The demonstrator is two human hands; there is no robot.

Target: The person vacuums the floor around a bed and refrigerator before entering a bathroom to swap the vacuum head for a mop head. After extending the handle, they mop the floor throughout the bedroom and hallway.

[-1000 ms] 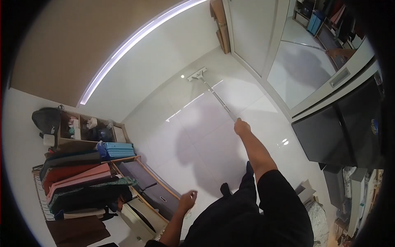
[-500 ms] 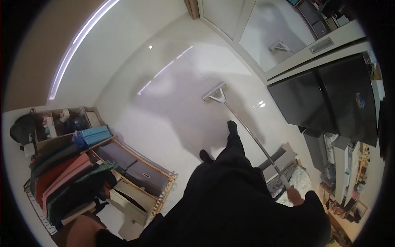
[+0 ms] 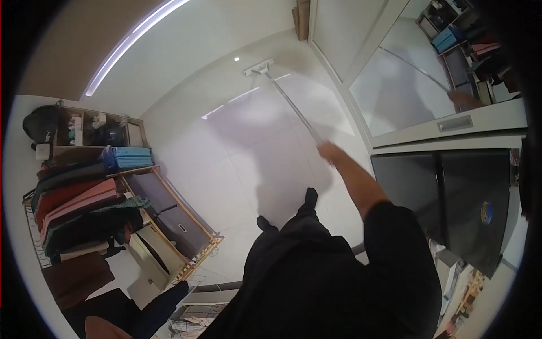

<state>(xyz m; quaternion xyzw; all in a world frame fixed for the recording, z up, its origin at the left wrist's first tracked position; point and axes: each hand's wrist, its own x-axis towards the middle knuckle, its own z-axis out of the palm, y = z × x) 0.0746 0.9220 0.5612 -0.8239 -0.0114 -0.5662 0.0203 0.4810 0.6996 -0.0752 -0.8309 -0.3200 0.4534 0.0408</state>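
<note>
My right hand (image 3: 328,152) is wrapped round the end part of a long metal mop handle (image 3: 293,109), with the arm stretched forward. At the far end of the handle, a flat white mop head (image 3: 259,68) lies on the pale tiled floor (image 3: 226,175) near the far wall. At the bottom left edge a bit of bare skin (image 3: 101,327) from my left side shows, but no fingers can be made out. My feet in dark socks (image 3: 310,198) stand on the floor.
On the left are a rack of hanging clothes (image 3: 79,209), a wooden-framed unit (image 3: 186,212) and shelves with a blue bag (image 3: 131,158). A mirrored sliding door (image 3: 395,85) and a dark refrigerator (image 3: 468,198) stand on the right. Brown boards (image 3: 302,20) lean at the back.
My right hand has swung forward from low at the right, and the mop head has moved away from my feet toward the far wall. The view has turned somewhat.
</note>
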